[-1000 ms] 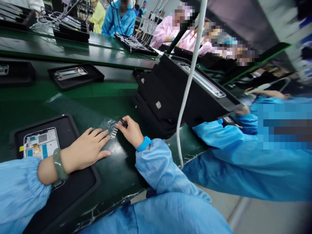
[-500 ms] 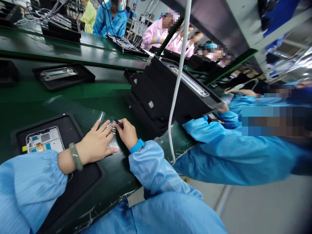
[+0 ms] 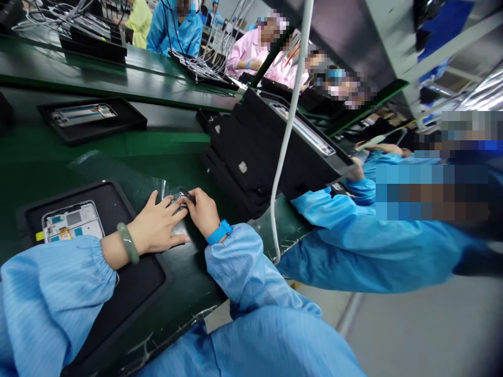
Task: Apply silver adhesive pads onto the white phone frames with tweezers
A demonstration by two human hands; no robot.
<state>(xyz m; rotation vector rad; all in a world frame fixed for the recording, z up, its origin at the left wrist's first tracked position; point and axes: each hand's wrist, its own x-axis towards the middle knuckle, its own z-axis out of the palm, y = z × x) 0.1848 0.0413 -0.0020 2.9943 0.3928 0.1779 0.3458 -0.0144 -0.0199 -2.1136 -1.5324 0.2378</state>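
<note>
Left hand [image 3: 160,224]: fingers fanned, palm down at the table [image 3: 192,275], fingertips over the clear sheet [image 3: 118,170]; whether they press it cannot be told.
Right hand [image 3: 203,210]: thumb and fingers pinching a small dark tool [image 3: 187,195], just beside the left fingertips; the tool's tip is too small to make out.
Clear sheet: runs from the fingertips towards 10 o'clock, taking the meeting point of the hands as the dial's centre; its near end is partly hidden.
Step in hand: judged to be fine work with the tool at the sheet's near end.
Next move calls for: likely a light, exact pinch on the right and a steady, flat left hand.
Near tray [image 3: 112,201]: black, at 9 o'clock, partly under the left forearm, holding an opened phone body [image 3: 80,217].
Tray stack [image 3: 255,152]: at 2 o'clock, behind a white cable [image 3: 286,133].
Far tray [image 3: 131,123]: past the sheet, around 10 o'clock, with a phone frame [image 3: 84,114] inside.
</note>
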